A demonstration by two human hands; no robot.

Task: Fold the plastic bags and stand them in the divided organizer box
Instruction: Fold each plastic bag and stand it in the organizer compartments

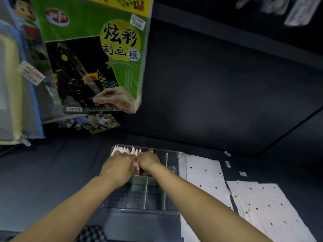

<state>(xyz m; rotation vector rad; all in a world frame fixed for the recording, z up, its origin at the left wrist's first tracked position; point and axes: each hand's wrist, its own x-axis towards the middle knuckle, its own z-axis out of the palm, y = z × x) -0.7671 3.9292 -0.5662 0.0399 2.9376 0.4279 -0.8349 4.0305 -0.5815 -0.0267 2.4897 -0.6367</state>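
Partly done: pressed left hand [117, 165] and right hand [150, 160], both closed on folded pink bags [126, 150] standing in the far end of the clear organizer box [181, 159], near compartments empty, unfolded dotted bags [262, 203] flat alongside.

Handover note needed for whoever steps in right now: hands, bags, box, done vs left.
Left hand and right hand: both inside the far end of the clear organizer box, pressing together on a folded pink bag; exact grip hidden.
Done: a row of folded bags stands in the box's far left section.
Box: near sections look empty.
Left: flat dotted bags lie unfolded on the dark surface, right of the box. Seat the current bag, then fold and stand those.
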